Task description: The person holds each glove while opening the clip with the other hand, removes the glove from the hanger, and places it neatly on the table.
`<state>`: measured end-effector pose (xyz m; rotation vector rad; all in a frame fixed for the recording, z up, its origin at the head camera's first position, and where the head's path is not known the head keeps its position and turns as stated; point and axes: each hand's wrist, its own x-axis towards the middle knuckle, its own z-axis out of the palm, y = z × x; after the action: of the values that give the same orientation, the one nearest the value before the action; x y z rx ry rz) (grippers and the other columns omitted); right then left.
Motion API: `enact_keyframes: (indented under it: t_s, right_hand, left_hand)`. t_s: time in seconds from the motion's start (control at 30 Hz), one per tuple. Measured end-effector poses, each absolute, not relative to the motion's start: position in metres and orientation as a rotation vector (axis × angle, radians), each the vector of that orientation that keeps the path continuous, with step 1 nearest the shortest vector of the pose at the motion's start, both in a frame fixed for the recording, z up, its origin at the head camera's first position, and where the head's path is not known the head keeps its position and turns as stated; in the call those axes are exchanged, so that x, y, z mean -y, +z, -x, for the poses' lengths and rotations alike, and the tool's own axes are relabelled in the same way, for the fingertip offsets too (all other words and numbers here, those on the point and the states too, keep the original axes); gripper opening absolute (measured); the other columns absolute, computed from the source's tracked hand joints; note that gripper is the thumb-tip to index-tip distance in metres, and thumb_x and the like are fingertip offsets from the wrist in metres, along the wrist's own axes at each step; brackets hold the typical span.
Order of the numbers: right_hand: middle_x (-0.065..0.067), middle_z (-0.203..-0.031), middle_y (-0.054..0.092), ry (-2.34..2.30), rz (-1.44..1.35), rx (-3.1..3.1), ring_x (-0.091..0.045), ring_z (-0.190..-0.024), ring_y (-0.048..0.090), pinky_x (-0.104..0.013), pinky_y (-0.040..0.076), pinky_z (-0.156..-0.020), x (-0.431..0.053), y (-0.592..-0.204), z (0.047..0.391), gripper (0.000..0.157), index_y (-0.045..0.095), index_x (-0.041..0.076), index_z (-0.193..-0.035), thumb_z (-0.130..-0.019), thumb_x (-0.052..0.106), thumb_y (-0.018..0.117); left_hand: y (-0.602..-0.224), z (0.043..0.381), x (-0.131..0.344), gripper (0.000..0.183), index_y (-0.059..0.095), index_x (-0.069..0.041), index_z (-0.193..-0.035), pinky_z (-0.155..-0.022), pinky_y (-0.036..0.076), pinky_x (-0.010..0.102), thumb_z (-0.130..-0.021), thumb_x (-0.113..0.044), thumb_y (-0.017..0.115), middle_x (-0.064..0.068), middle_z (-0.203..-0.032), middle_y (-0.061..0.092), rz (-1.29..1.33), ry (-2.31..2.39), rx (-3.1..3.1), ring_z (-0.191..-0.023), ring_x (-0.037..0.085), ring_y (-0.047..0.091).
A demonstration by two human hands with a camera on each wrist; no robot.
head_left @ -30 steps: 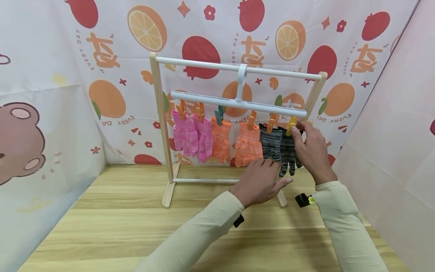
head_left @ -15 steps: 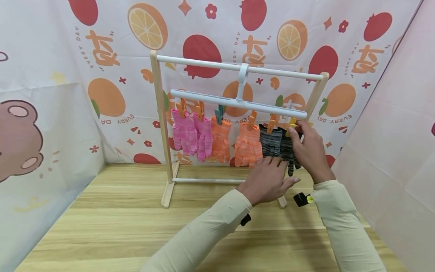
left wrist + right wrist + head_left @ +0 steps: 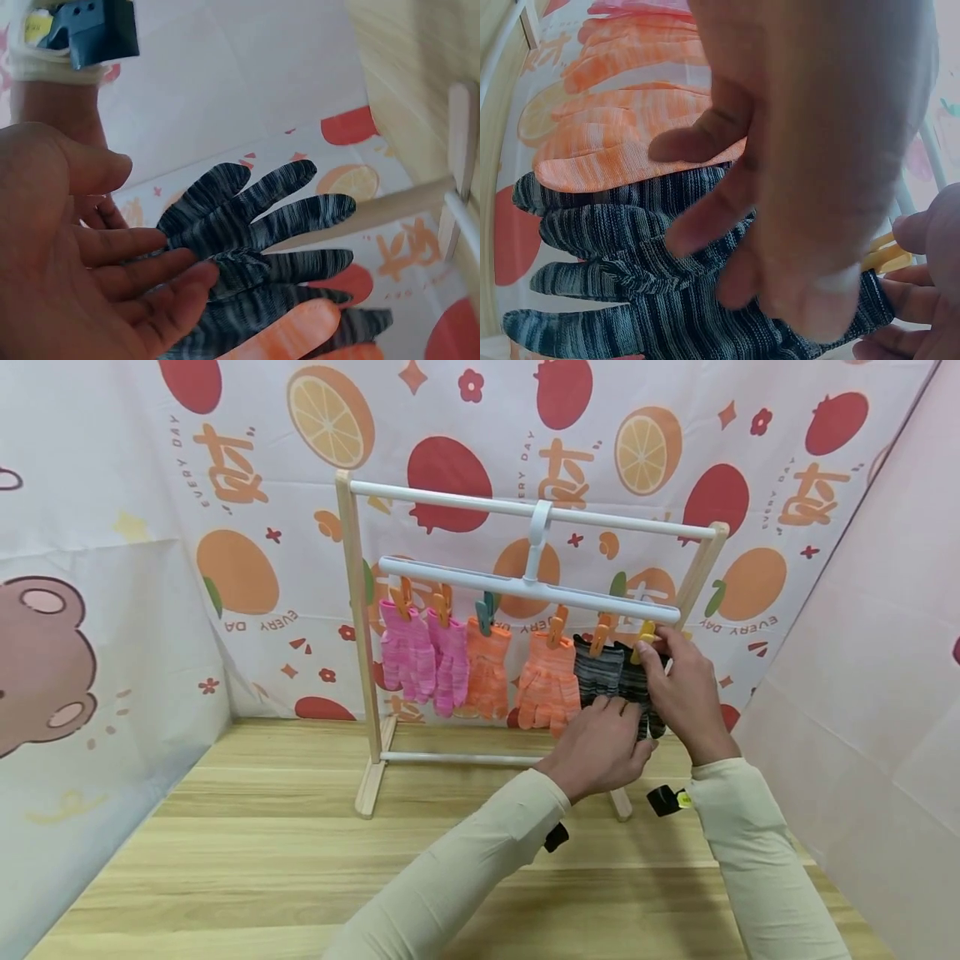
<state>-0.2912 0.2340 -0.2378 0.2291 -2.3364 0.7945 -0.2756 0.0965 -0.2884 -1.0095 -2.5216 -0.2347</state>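
Observation:
My right hand (image 3: 686, 693) pinches the yellow clothespin (image 3: 647, 632) between thumb and fingers, at the cuff of the rightmost dark striped glove (image 3: 633, 681). A second dark striped glove (image 3: 597, 668) hangs next to it from an orange clothespin (image 3: 600, 637). My left hand (image 3: 600, 747) lies in front of the dark gloves. Its fingers (image 3: 142, 266) are loosely extended against the knit in the left wrist view. In the right wrist view the left hand (image 3: 802, 172) covers part of the gloves, and the right hand's fingers (image 3: 911, 300) sit beside the yellow clothespin.
A white hanger (image 3: 465, 578) hangs from the top bar (image 3: 450, 502) of a wooden rack (image 3: 358, 643). Pink gloves (image 3: 408, 652) and orange gloves (image 3: 549, 681) are clipped on it too. A wood-grain table (image 3: 262, 827) stands under it, with a printed cloth (image 3: 277, 443) behind.
My left hand has moved right and slightly up across the dark gloves, covering more of their fingers. The right hand has stayed at the yellow clothespin.

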Motion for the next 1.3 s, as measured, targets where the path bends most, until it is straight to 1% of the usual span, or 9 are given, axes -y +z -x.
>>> enact_keyframes:
  t_s: [0.17, 0.33, 0.53, 0.67, 0.73, 0.93, 1.1, 1.17, 1.3]
  right_hand:
    - [-0.018, -0.112, 0.065, 0.792, -0.251, 2.326, -0.029, -0.074, 0.046, -0.041, 0.038, -0.066, -0.233, -0.239, 0.29, 0.047, 0.051, 0.004, -0.144, -0.108, 0.034, 0.051]
    - [-0.019, -0.112, 0.065, 0.786, -0.258, 2.323, -0.029, -0.072, 0.046, -0.041, 0.039, -0.066, -0.233, -0.241, 0.29, 0.047, 0.051, 0.004, -0.145, -0.108, 0.033, 0.051]
    - [-0.019, -0.111, 0.065, 0.739, -0.284, 2.299, -0.029, -0.071, 0.047, -0.041, 0.039, -0.063, -0.235, -0.239, 0.292, 0.04, 0.056, 0.002, -0.135, -0.108, 0.031, 0.052]
    - [-0.018, -0.107, 0.066, 0.72, -0.305, 2.288, -0.028, -0.069, 0.047, -0.04, 0.038, -0.062, -0.236, -0.238, 0.291, 0.04, 0.057, 0.001, -0.133, -0.108, 0.032, 0.05]
    - [-0.018, -0.106, 0.067, 0.719, -0.313, 2.286, -0.027, -0.068, 0.046, -0.04, 0.038, -0.062, -0.237, -0.238, 0.29, 0.042, 0.057, 0.0, -0.134, -0.108, 0.033, 0.05]
    - [-0.017, -0.104, 0.067, 0.72, -0.328, 2.29, -0.026, -0.065, 0.045, -0.039, 0.037, -0.06, -0.239, -0.237, 0.287, 0.043, 0.056, -0.002, -0.134, -0.108, 0.032, 0.05]
    - [-0.017, -0.105, 0.067, 0.749, -0.323, 2.302, -0.025, -0.062, 0.044, -0.038, 0.038, -0.058, -0.241, -0.237, 0.285, 0.046, 0.055, -0.001, -0.137, -0.108, 0.034, 0.05]
    - [-0.017, -0.106, 0.067, 0.771, -0.32, 2.304, -0.026, -0.065, 0.045, -0.038, 0.039, -0.06, -0.241, -0.236, 0.284, 0.046, 0.055, 0.0, -0.138, -0.108, 0.034, 0.05]
    - [-0.018, -0.107, 0.067, 0.832, -0.317, 2.303, -0.029, -0.08, 0.053, -0.039, 0.04, -0.068, -0.24, -0.235, 0.283, 0.047, 0.054, 0.0, -0.139, -0.108, 0.035, 0.05]
  left_hand:
    - [-0.287, 0.281, -0.098, 0.051, 0.048, -0.008, -0.147, -0.099, 0.049, 0.032, -0.106, -0.04, 0.05, 0.003, -0.135, 0.059, 0.984, -0.627, 2.651, -0.12, 0.016, 0.058]
    - [-0.287, 0.282, -0.098, 0.061, 0.037, -0.007, -0.155, -0.098, 0.051, 0.037, -0.106, -0.04, 0.051, 0.009, -0.145, 0.052, 0.902, -0.695, 2.689, -0.127, 0.019, 0.056]
    - [-0.288, 0.284, -0.094, 0.064, 0.035, -0.006, -0.157, -0.095, 0.053, 0.04, -0.105, -0.042, 0.051, 0.012, -0.15, 0.048, 0.802, -0.683, 2.69, -0.126, 0.024, 0.057]
    - [-0.289, 0.286, -0.091, 0.066, 0.034, -0.005, -0.157, -0.094, 0.053, 0.042, -0.105, -0.043, 0.051, 0.014, -0.151, 0.046, 0.741, -0.688, 2.681, -0.124, 0.026, 0.058]
    - [-0.289, 0.286, -0.09, 0.066, 0.035, -0.004, -0.156, -0.095, 0.052, 0.042, -0.106, -0.043, 0.05, 0.015, -0.15, 0.047, 0.714, -0.694, 2.674, -0.126, 0.026, 0.056]
    - [-0.288, 0.287, -0.09, 0.056, 0.049, -0.003, -0.144, -0.088, 0.054, 0.04, -0.105, -0.044, 0.05, 0.011, -0.131, 0.057, 0.619, -0.705, 2.666, -0.112, 0.023, 0.06]
    - [-0.285, 0.288, -0.091, 0.054, 0.052, -0.003, -0.142, -0.097, 0.05, 0.04, -0.106, -0.043, 0.05, 0.011, -0.131, 0.059, 0.57, -0.737, 2.663, -0.117, 0.024, 0.059]
    - [-0.284, 0.289, -0.092, 0.05, 0.054, -0.004, -0.139, -0.095, 0.051, 0.04, -0.106, -0.042, 0.051, 0.01, -0.127, 0.061, 0.562, -0.786, 2.652, -0.114, 0.024, 0.061]
    - [-0.281, 0.292, -0.094, 0.042, 0.058, -0.007, -0.136, -0.086, 0.054, 0.038, -0.106, -0.036, 0.053, 0.006, -0.12, 0.066, 0.573, -0.957, 2.595, -0.102, 0.021, 0.065]
